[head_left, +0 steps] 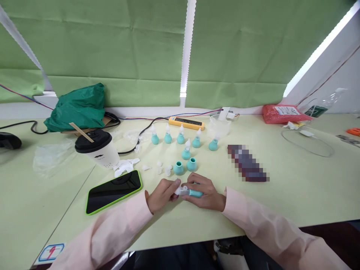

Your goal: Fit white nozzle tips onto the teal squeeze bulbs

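My right hand point(206, 193) is wrapped round a teal rubber bulb point(196, 193) lying on its side. A translucent white nozzle piece point(181, 190) sits at the bulb's left end, and my left hand point(165, 193) pinches it between thumb and fingers. Whether nozzle and bulb are fully joined I cannot tell. Just beyond my hands stand two bulbs with open necks, a left one point(178, 168) and a right one point(191, 164). Small clear plastic parts point(159, 167) lie to their left. Several bulbs with white tips, such as the nearest one point(186, 152), stand upright farther back.
A green-edged phone point(114, 192) and a lidded paper cup point(102, 153) with crumpled tissue point(125, 165) are on the left. Behind the bulbs lie a yellow power strip point(186, 123) and a clear bowl point(219, 126). A pixelated dark object point(247, 164) lies right.
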{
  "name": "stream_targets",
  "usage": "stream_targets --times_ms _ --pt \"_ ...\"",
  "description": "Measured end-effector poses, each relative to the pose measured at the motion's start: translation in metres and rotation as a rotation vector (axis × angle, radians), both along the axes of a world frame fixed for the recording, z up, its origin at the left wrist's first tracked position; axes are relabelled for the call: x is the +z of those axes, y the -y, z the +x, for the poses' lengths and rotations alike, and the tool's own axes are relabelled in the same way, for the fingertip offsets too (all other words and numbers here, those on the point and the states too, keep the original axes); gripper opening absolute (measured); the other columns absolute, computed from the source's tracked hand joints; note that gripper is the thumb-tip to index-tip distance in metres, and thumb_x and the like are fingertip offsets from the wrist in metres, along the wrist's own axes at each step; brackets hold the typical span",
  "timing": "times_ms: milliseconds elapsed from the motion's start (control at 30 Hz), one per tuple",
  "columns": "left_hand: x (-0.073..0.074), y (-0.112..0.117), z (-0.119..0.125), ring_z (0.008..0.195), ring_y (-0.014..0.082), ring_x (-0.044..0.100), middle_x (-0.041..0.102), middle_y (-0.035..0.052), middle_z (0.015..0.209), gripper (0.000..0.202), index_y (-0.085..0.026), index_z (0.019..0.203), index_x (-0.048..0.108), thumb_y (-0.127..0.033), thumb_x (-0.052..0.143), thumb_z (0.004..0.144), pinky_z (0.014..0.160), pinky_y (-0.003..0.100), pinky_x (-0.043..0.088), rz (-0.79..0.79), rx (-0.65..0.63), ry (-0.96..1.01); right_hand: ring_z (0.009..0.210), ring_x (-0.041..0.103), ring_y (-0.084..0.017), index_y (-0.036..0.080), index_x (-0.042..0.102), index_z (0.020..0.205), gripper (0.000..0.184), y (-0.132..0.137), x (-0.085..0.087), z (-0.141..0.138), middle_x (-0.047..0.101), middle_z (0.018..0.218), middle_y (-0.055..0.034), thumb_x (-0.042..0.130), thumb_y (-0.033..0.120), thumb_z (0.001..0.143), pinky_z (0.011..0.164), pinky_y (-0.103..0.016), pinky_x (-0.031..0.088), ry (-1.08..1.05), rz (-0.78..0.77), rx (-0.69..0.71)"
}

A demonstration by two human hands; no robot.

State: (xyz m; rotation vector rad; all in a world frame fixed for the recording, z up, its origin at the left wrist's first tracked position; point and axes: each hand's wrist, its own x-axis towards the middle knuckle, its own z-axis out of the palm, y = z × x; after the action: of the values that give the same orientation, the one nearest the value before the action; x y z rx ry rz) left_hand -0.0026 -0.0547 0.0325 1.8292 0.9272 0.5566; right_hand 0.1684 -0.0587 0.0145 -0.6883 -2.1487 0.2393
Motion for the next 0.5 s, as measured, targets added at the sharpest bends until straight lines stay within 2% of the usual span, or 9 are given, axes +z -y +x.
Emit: stream_targets --times_ms 67,100,133,200,267,300,400,500 --pt "0.000 -0.005 -0.003 0.033 0.0063 0.026 0.030 -0.0038 0.036 0.049 -0.018 0.046 0.027 -0.042 0.004 0.083 0.035 0.021 0.023 -0.156 0.028 0.057 0.064 0.052 -0.014 0.021 0.058 0.085 0.018 -0.001 0.002 0.000 0.054 0.069 -0.0034 0.058 0.025 0.067 0.056 -0.026 0.045 -0.072 -0.043 -0.013" --pt "0.000 -0.008 -0.005 0.033 0.0064 0.027 0.031 -0.0039 0.037 0.049 -0.018 0.047 0.027 -0.043 0.004 0.082 0.035 0.021 0.023 -0.138 0.060 0.047 0.064 0.052 -0.014 0.022 0.058 0.086 0.019 -0.002 0.002 0.001 0.054 0.070 -0.0034 0.057 0.026 0.068 0.056 -0.026 0.045 -0.113 -0.063 -0.041" --pt "-0.001 -0.011 -0.008 0.036 0.0069 0.030 0.034 -0.0035 0.040 0.047 -0.017 0.050 0.030 -0.044 0.009 0.082 0.037 0.021 0.026 -0.051 0.097 0.005 0.064 0.053 -0.014 0.022 0.058 0.089 0.020 -0.002 0.001 0.001 0.055 0.071 -0.0034 0.056 0.026 0.069 0.055 -0.026 0.045 -0.149 -0.091 -0.077" --pt "-0.005 -0.017 -0.013 0.048 0.0093 0.042 0.044 -0.0014 0.053 0.040 -0.016 0.059 0.041 -0.047 0.026 0.079 0.044 0.021 0.031 0.253 0.181 -0.166 0.064 0.053 -0.014 0.023 0.056 0.095 0.023 -0.004 0.000 0.003 0.055 0.076 -0.0038 0.052 0.026 0.073 0.055 -0.025 0.045 -0.198 -0.154 -0.146" --pt "-0.010 -0.022 -0.016 0.061 0.0128 0.048 0.050 0.0008 0.068 0.030 -0.017 0.074 0.049 -0.046 0.039 0.074 0.050 0.022 0.034 0.537 0.216 -0.392 0.068 0.053 -0.015 0.023 0.053 0.100 0.025 -0.003 0.000 0.004 0.055 0.079 -0.0043 0.048 0.026 0.076 0.058 -0.027 0.045 -0.191 -0.201 -0.178" --pt "-0.013 -0.024 -0.017 0.064 0.0137 0.050 0.050 0.0016 0.073 0.028 -0.018 0.080 0.050 -0.044 0.041 0.073 0.050 0.022 0.034 0.625 0.216 -0.495 0.070 0.052 -0.015 0.024 0.051 0.103 0.026 -0.002 0.001 0.005 0.054 0.080 -0.0045 0.046 0.025 0.077 0.060 -0.028 0.045 -0.174 -0.220 -0.187" --pt "-0.020 -0.024 -0.016 0.060 0.0128 0.050 0.048 0.0028 0.081 0.023 -0.021 0.090 0.050 -0.036 0.038 0.077 0.045 0.021 0.034 0.722 0.204 -0.674 0.074 0.050 -0.016 0.022 0.044 0.111 0.031 0.001 0.006 0.006 0.052 0.083 -0.0054 0.036 0.022 0.082 0.065 -0.030 0.044 -0.097 -0.288 -0.169" --pt "-0.020 -0.020 -0.014 0.056 0.0111 0.049 0.046 0.0025 0.080 0.024 -0.022 0.094 0.050 -0.034 0.038 0.077 0.044 0.021 0.035 0.767 0.225 -0.615 0.076 0.050 -0.015 0.021 0.041 0.114 0.033 0.003 0.009 0.005 0.049 0.086 -0.0060 0.031 0.020 0.082 0.067 -0.030 0.045 -0.041 -0.323 -0.131"
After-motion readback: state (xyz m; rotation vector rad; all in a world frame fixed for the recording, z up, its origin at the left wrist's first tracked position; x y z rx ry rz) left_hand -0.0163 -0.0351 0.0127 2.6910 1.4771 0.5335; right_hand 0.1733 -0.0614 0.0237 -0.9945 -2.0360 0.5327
